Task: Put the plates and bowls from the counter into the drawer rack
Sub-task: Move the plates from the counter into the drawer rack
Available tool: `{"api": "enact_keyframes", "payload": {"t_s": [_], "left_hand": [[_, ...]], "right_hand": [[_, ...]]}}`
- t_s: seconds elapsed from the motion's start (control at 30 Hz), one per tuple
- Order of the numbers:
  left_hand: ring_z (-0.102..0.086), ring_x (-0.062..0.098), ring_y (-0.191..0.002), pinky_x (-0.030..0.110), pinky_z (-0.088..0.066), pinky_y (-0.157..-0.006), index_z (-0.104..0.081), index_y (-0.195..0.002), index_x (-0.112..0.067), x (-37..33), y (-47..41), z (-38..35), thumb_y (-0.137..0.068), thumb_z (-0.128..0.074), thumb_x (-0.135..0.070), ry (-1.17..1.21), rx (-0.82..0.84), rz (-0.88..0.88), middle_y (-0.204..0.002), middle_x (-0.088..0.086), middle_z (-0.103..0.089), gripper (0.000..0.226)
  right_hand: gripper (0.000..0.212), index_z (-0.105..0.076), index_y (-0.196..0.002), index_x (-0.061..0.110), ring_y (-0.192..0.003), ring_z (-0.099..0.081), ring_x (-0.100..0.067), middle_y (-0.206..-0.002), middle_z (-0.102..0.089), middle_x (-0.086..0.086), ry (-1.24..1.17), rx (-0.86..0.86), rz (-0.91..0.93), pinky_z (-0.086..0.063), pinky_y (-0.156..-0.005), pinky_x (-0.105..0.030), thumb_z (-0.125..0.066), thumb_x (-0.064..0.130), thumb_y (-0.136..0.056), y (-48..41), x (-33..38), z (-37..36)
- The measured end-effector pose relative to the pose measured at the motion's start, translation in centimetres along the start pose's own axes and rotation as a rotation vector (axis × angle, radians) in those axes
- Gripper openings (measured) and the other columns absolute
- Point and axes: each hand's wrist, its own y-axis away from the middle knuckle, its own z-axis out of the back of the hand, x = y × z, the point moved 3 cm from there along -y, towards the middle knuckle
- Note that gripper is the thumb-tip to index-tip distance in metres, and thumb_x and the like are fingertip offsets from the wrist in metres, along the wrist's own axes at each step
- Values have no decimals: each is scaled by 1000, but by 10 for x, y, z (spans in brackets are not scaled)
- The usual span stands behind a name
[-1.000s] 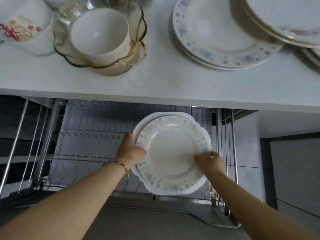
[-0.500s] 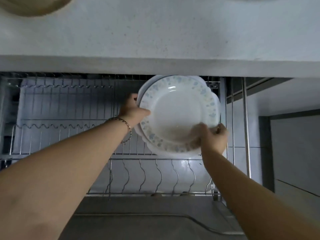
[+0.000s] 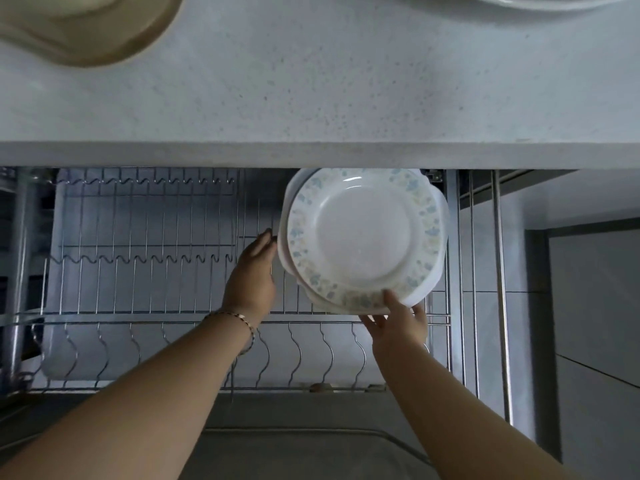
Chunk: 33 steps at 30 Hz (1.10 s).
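Note:
A floral-rimmed white plate (image 3: 363,233) stands nearly upright at the right end of the wire drawer rack (image 3: 145,265), stacked in front of a plain white plate (image 3: 437,271) whose rim shows behind it. My right hand (image 3: 398,323) grips the lower edge of the two plates, thumb on the floral rim. My left hand (image 3: 254,275) touches the left edge of the back plate with its fingers extended. The plates' top edges slip under the counter's front edge.
The speckled grey counter (image 3: 311,91) fills the top half. On it an amber glass bowl (image 3: 86,29) sits top left and a plate rim (image 3: 554,1) shows top right. The rack's wire slots stand free left of the plates. Grey cabinet fronts (image 3: 595,306) lie on the right.
Both hands have carried the two plates deeper into the rack, towards the back right under the counter. My left hand has loosened from gripping the rim to touching its edge.

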Motion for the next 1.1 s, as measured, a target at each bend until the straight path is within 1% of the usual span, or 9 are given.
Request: {"api": "enact_keyframes", "payload": {"t_s": [0.1, 0.43, 0.6, 0.7, 0.77, 0.83, 0.9, 1.0, 1.1], "left_hand": [[-18, 15, -147, 28, -25, -118, -28, -149, -16, 1, 2, 4, -86, -42, 12, -95, 18, 11, -160, -3, -15, 70], [-19, 13, -146, 30, -30, -115, -26, -150, -20, -6, 0, 13, -85, -41, 9, -150, 109, 28, -160, -7, -16, 73], [-45, 26, -129, 36, -41, -105, -48, -133, -6, -39, -8, 23, -88, -46, 0, -60, 36, 203, -141, 8, -44, 45], [-55, 28, -114, 35, -49, -96, -52, -125, -8, -61, -7, 24, -91, -50, -9, 79, 86, 248, -131, 10, -47, 35], [-59, 27, -105, 37, -53, -91, -54, -122, -10, -73, 0, 30, -91, -51, -13, 89, 94, 230, -126, 10, -50, 32], [-61, 25, -102, 34, -53, -86, -57, -120, -12, -83, 12, 42, -92, -48, -13, 90, 118, 201, -124, 8, -54, 29], [-62, 22, -99, 30, -52, -81, -61, -113, -13, -96, 27, 60, -94, -43, -11, 121, 157, 162, -120, 6, -61, 27], [-62, 21, -108, 30, -50, -93, -64, -114, -15, -125, 51, 96, -93, -46, -11, 195, 168, 91, -121, 3, -64, 27], [-67, 24, -95, 36, -55, -86, -65, -106, -19, -165, 67, 141, -90, -49, -12, 323, 57, 41, -105, 4, -70, 23]], "right_hand": [[49, -47, -129, 14, -92, -62, -38, -87, -59, -8, -10, -18, 19, -54, -80, -48, -60, -2, -85, -5, 4, -8], [53, -43, -134, 14, -94, -64, -31, -128, -57, -16, 49, -72, 114, -57, -70, -41, -61, 6, -85, -18, 21, -4], [47, -46, -130, 11, -87, -65, -30, -128, -56, -16, 211, -96, 150, -59, -55, -33, -60, 18, -86, -21, 30, 12], [45, -49, -125, 5, -99, -64, -35, -122, -59, -18, 280, -99, 161, -55, -39, -24, -60, 22, -85, -19, 33, 16], [41, -52, -121, 0, -84, -64, -30, -100, -62, -16, 403, -89, 124, -55, -43, -24, -60, 21, -87, -10, 38, 17], [32, -53, -116, -2, -69, -57, -23, -76, -55, -10, 620, -64, 84, -55, -64, -31, -58, 14, -89, 5, 45, 19], [23, -53, -107, 3, -68, -55, -23, -72, -51, -8, 935, -1, 96, -53, -76, -36, -58, 13, -87, 30, 57, 17], [26, -61, -109, 3, -73, -55, -25, -77, -56, -10, 1257, 173, 301, -44, -66, -30, -55, 10, -85, 83, 89, 2], [25, -61, -110, 10, -66, -58, -20, -81, -63, -8, 1340, 344, 538, -43, -57, -22, -53, 10, -86, 149, 136, -12]]}}
